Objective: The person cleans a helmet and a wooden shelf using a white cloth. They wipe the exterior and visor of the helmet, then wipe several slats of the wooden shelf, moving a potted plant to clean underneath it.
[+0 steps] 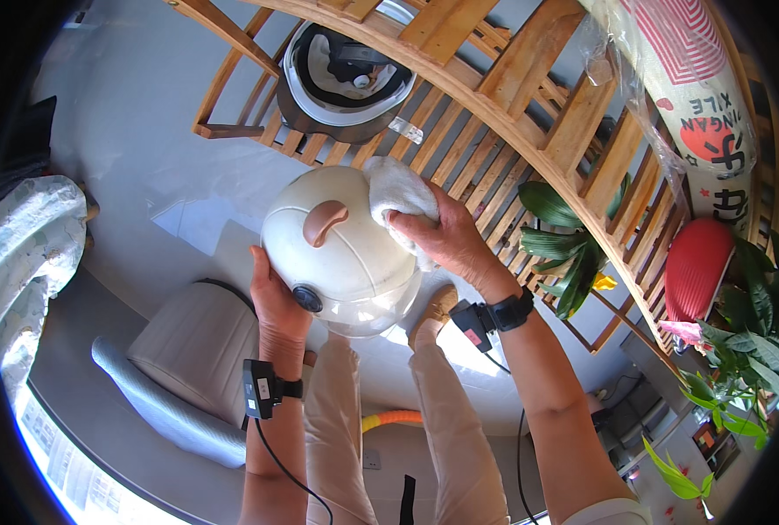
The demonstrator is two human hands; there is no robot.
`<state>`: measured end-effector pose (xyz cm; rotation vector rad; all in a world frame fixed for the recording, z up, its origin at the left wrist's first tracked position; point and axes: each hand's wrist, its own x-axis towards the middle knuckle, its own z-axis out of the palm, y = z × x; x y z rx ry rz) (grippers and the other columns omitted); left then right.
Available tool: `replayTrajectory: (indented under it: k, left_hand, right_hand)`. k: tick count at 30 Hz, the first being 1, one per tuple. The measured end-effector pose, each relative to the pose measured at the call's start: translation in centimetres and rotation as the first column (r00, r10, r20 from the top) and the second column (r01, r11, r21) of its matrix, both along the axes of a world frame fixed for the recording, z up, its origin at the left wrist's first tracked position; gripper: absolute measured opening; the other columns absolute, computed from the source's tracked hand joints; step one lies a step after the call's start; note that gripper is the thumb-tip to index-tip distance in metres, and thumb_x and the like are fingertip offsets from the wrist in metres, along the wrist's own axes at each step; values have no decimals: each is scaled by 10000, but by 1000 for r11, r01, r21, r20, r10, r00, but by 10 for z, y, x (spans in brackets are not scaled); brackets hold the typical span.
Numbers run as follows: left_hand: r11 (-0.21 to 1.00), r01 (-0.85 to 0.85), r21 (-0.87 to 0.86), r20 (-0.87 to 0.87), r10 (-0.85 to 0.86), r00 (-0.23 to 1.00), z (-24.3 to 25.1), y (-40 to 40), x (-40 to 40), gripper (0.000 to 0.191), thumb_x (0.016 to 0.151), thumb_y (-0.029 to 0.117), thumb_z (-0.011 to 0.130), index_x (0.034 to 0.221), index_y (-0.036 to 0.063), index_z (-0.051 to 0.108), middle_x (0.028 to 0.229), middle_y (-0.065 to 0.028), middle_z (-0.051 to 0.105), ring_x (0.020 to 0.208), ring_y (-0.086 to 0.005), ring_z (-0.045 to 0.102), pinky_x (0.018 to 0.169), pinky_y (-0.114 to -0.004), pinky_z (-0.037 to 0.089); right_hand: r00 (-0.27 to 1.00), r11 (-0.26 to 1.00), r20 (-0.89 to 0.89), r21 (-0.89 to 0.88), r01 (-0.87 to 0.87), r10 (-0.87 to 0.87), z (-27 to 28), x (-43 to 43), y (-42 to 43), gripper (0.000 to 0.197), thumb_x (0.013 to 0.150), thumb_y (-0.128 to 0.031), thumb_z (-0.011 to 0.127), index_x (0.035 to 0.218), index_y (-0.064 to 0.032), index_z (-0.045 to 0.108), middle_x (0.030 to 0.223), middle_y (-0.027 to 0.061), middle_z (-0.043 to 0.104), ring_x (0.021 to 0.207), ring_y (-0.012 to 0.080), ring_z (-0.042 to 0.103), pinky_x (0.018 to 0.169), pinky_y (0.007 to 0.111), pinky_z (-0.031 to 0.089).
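A cream helmet [337, 262] with a clear visor, a brown ear-like trim piece and a round black fitting hangs in front of me. My left hand [278, 298] supports it at the lower left, beside the black fitting. In my right hand [438, 230] is a bunched white cloth [396, 193], pressed on the helmet's upper right side. The thumb lies over the cloth. Each wrist wears a black strap with a small boxed device and cable. The helmet's inside is hidden.
Ahead stands a slatted wooden rack [468, 157] bearing another helmet [346, 82], upturned. Potted plants [563, 246], a red ribbed object [697, 269] and a printed, plastic-wrapped bag [711, 111] are at the right. A grey cushioned seat [196, 348] is at lower left, a patterned curtain [32, 262] at far left.
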<state>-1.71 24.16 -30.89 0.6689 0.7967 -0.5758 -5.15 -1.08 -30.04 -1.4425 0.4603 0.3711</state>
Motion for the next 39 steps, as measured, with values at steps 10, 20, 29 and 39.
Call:
replayTrajectory:
  k: [10,20,29,39]
  left_hand:
    - [999,-49,10,-38,49,998,-8,8,-9,615,1043,498,275,1424,30,392,1414,-151,485,1302,-323,462,1121,-468,339]
    - [1000,-2,4,-48,3,999,2,12,-9,578,1043,476,305,1393,39,451,1400,-115,513,1278,-282,491,1100,-439,364]
    - [988,131,88,133,-142,981,-4,29,-3,631,1023,540,325,1340,20,489,1282,-145,584,1167,-309,566,1023,-441,440]
    - [996,83,36,-61,-81,995,8,3,-11,645,1008,566,343,1298,13,509,1207,-148,608,1119,-300,583,1020,-461,441]
  right_hand:
    - [690,619,307,-742,-257,656,54,-35,55,487,572,-79,744,1042,-168,653,1229,16,553,1138,266,520,929,399,474]
    - [883,618,237,-783,-73,405,-31,-69,-24,351,593,38,718,911,-86,632,1097,69,623,966,293,594,838,397,516]
    - [918,905,89,-155,395,-386,-20,-78,-20,414,913,-84,678,1284,13,522,1120,46,640,1013,98,593,882,261,501]
    - [889,849,454,-489,200,52,25,-47,25,440,778,-56,692,1198,-41,565,1288,181,506,1139,321,512,968,422,437]
